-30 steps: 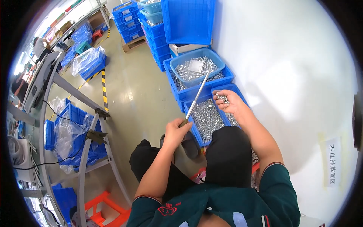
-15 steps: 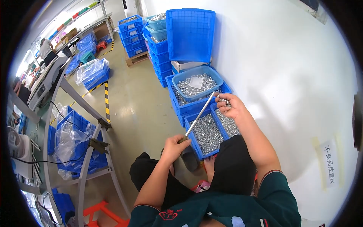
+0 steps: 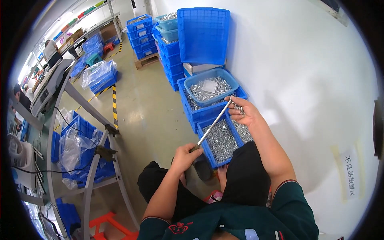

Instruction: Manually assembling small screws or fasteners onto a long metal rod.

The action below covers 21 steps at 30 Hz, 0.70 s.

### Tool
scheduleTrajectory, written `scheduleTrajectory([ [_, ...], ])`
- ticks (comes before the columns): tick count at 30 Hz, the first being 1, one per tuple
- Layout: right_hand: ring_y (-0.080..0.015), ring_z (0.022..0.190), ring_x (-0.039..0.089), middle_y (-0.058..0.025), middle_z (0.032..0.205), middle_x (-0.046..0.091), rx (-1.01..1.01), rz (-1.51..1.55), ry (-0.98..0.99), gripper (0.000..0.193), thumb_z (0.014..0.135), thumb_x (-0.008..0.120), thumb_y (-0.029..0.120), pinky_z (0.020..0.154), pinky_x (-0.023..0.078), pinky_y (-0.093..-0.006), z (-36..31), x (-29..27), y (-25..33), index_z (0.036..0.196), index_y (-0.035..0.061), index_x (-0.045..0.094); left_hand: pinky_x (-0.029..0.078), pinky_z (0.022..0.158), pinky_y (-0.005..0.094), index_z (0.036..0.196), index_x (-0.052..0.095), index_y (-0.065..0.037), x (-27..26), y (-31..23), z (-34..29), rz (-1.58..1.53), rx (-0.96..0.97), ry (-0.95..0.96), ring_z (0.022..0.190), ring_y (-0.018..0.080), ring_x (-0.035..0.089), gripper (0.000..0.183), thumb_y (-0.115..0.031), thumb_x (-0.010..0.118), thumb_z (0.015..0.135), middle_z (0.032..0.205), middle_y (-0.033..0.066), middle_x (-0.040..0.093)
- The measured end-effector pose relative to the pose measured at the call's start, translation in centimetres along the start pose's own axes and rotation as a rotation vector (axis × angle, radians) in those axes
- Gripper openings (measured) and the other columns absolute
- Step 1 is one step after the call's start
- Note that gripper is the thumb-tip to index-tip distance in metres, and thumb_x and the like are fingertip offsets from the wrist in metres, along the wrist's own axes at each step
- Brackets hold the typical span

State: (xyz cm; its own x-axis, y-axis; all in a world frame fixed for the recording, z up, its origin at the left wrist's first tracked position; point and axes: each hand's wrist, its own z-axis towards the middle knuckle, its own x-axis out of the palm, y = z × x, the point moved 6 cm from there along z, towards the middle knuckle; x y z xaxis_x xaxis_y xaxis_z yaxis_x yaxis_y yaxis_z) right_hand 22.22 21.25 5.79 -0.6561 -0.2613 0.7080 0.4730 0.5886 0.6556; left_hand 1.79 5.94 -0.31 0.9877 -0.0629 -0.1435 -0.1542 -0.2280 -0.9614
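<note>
My left hand is closed round the lower end of a slim, straight metal rod, which slants up to the right. At its far tip, the thumb and forefinger of my right hand pinch in close; a tiny part there is too small to make out. Several small silvery metal fittings lie in the curled fingers of that same hand. Below both hands stands a blue divided crate, filled with similar loose fittings. My right knee hides part of its right compartment.
Beyond the crate, a light-blue basin of fittings sits on another blue crate. An upright blue crate leans behind it. Stacked crates stand farther left. A grey-framed workbench is at left, a white wall at right.
My right fingertips have come onto the rod's far tip, which was beside them before. The left hand keeps its hold on the rod. The whole view has shifted slightly.
</note>
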Motion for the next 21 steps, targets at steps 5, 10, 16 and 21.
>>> scheduleTrajectory([
  [5,-0.0041,0.048,0.04,-0.0016,0.069,0.05,-0.172,-0.351,-0.13,0.018,0.084,0.059,0.012,0.035,0.026,-0.0145,-0.6,1.4,1.0,0.097,-0.0001,0.059,0.04,0.056,0.0252,0.089,0.063,0.002,-0.3,0.4,0.1,-0.014,-0.001,-0.016,0.062,0.0078,0.049,0.028,-0.024,0.064,0.08,0.064,0.0006,0.054],
  [10,-0.005,0.046,0.039,-0.0028,0.069,0.05,0.049,-0.542,-0.035,0.023,0.083,0.06,0.013,0.035,0.022,-0.0156,-0.7,3.3,-2.2,0.101,-0.0005,0.06,0.031,0.046,0.0225,0.077,0.059,-0.002,0.3,-0.5,0.8,-0.112,0.021,0.004,0.052,0.0041,0.041,0.023,-0.025,0.062,0.082,0.057,-0.0046,0.045],
  [16,-0.0033,0.047,0.036,-0.0028,0.071,0.05,0.291,-0.517,0.087,0.027,0.086,0.056,0.016,0.036,0.022,-0.0143,-0.4,3.4,-4.2,0.105,-0.0031,0.056,0.029,0.047,0.0227,0.069,0.054,-0.005,0.1,-1.9,1.3,-0.203,0.046,-0.009,0.052,0.0052,0.039,0.023,-0.023,0.061,0.083,0.058,-0.0051,0.046],
  [21,-0.006,0.046,0.04,-0.0078,0.075,0.053,0.238,-0.08,-0.001,0.027,0.088,0.05,0.017,0.032,0.029,-0.015,0.7,0.5,-2.6,0.104,-0.0042,0.051,0.03,0.045,0.0229,0.071,0.056,-0.002,-0.4,-1.9,1.2,-0.151,0.111,-0.041,0.051,0.0043,0.04,0.023,-0.021,0.062,0.082,0.056,-0.0045,0.045],
])
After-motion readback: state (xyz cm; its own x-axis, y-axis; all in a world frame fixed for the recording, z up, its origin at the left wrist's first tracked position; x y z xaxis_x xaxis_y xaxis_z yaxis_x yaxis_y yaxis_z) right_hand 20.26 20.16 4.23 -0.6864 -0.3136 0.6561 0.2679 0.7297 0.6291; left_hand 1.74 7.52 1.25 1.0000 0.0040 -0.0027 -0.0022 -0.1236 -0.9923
